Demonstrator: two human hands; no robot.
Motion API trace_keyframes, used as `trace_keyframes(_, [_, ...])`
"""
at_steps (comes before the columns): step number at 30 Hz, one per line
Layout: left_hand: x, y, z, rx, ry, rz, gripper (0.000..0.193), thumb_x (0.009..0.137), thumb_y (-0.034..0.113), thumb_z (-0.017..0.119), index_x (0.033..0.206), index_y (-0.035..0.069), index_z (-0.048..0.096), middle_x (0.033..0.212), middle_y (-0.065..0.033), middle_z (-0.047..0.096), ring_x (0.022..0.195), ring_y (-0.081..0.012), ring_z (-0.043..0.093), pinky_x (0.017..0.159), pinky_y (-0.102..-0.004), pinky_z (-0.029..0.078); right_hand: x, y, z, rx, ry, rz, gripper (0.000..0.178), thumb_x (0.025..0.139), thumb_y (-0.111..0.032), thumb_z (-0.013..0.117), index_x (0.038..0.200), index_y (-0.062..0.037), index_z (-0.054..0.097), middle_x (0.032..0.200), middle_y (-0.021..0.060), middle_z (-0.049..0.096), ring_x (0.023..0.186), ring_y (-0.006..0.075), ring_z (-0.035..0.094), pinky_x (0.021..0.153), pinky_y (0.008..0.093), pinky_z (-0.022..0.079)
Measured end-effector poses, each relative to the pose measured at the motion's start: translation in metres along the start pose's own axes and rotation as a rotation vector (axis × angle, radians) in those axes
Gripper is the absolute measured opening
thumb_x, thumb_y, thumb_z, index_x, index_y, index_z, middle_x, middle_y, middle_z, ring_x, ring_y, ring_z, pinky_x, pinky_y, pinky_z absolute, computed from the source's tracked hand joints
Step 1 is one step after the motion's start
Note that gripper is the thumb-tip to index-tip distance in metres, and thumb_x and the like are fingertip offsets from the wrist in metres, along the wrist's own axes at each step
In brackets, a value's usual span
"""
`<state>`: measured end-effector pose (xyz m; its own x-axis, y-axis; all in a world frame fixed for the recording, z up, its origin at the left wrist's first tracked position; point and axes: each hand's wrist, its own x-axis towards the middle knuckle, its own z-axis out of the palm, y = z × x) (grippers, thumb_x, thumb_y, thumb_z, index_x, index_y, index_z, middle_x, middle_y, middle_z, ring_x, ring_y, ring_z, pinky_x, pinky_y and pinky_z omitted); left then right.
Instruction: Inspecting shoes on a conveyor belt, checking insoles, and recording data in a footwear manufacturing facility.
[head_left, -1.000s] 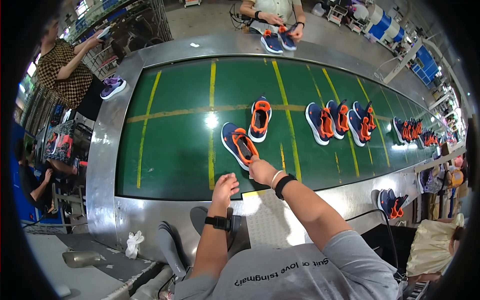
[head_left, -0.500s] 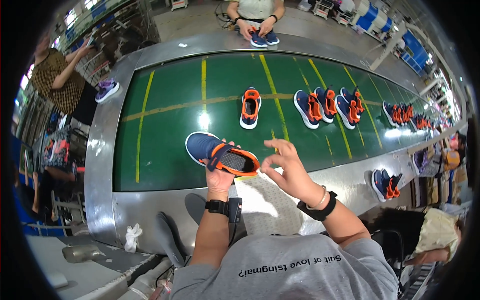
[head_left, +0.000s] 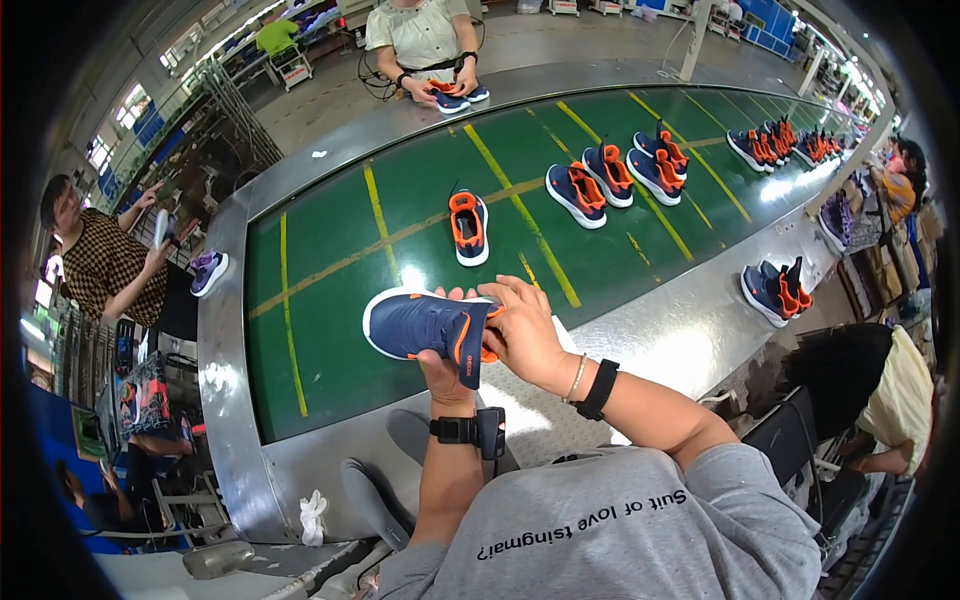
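Observation:
A navy sneaker (head_left: 405, 325) with orange lining and a white sole lies across my left hand (head_left: 448, 383), toe pointing left. That hand wraps round it from below, thumb on the near side and fingertips showing on the far side. At the collar, my right hand (head_left: 535, 338) has its fingers closed on the shoe beside a dark strap (head_left: 471, 355), whose end hangs down the near side. Its fingertips are partly hidden in the opening. Beyond the held sneaker, a single matching shoe (head_left: 482, 225) stands on the green conveyor belt (head_left: 340, 330).
Several matching sneakers (head_left: 568, 203) stand farther right on the belt. Another pair (head_left: 762, 295) sits on the metal edge at right. Across the belt, a person (head_left: 420, 45) handles shoes. Grey insoles (head_left: 370, 495) and a white patterned sheet (head_left: 530, 400) lie close to me.
My right hand has moved left from the air onto the shoe's collar. The sneaker has rolled so its upper shows, and the strap now hangs loose. The whole view has turned somewhat.

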<state>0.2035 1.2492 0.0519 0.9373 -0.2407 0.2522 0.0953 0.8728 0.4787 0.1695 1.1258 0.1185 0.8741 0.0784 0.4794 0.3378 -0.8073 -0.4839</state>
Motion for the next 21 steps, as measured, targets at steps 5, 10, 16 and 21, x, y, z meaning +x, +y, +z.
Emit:
trace_keyframes(5, [-0.003, 0.006, 0.004, 0.044, -0.016, 0.019, 0.100, 0.060, 0.054, 0.071, 0.134, 0.004, 0.025, 0.133, -0.0148, 0.038, 0.125, -0.0363, 0.032, 0.106, -0.0484, 0.025, 0.004, -0.003, 0.002, -0.038, 0.010, 0.001, 0.015, 0.070, -0.014, 0.064, 0.082, -0.0059, 0.065, 0.103, 0.0068, 0.053, 0.104, 0.0260, 0.045, 0.087, 0.0409, 0.032])
trace_keyframes(10, [-0.004, 0.014, -0.009, -0.009, -0.014, -0.001, 0.094, 0.063, 0.049, 0.072, 0.133, 0.003, 0.027, 0.133, -0.0142, 0.039, 0.124, -0.0356, 0.033, 0.106, -0.0484, 0.025, 0.010, -0.003, 0.008, -0.177, -0.112, -0.044, 0.011, 0.071, -0.015, 0.062, 0.078, -0.0067, 0.064, 0.097, 0.0054, 0.054, 0.094, 0.0242, 0.048, 0.083, 0.0378, 0.035])
trace_keyframes(16, [0.002, 0.019, -0.045, -0.129, 0.090, -0.215, 0.080, 0.068, 0.050, 0.067, 0.125, 0.002, 0.037, 0.123, -0.0130, 0.047, 0.115, -0.0313, 0.045, 0.101, -0.0435, 0.035, -0.003, 0.015, 0.023, 0.111, -0.259, -0.096, 0.024, 0.076, -0.025, 0.062, 0.083, -0.0020, 0.062, 0.096, 0.0149, 0.052, 0.090, 0.0311, 0.050, 0.078, 0.0393, 0.042])
trace_keyframes(21, [0.015, 0.019, -0.092, -0.107, 0.436, -0.332, 0.059, 0.078, 0.051, 0.057, 0.114, 0.004, 0.052, 0.111, -0.0113, 0.057, 0.103, -0.0283, 0.054, 0.092, -0.0436, 0.041, -0.015, 0.021, 0.018, 0.143, -0.504, -0.056, 0.042, 0.075, -0.025, 0.064, 0.108, -0.0013, 0.053, 0.114, 0.0205, 0.047, 0.101, 0.0356, 0.048, 0.086, 0.0392, 0.041])
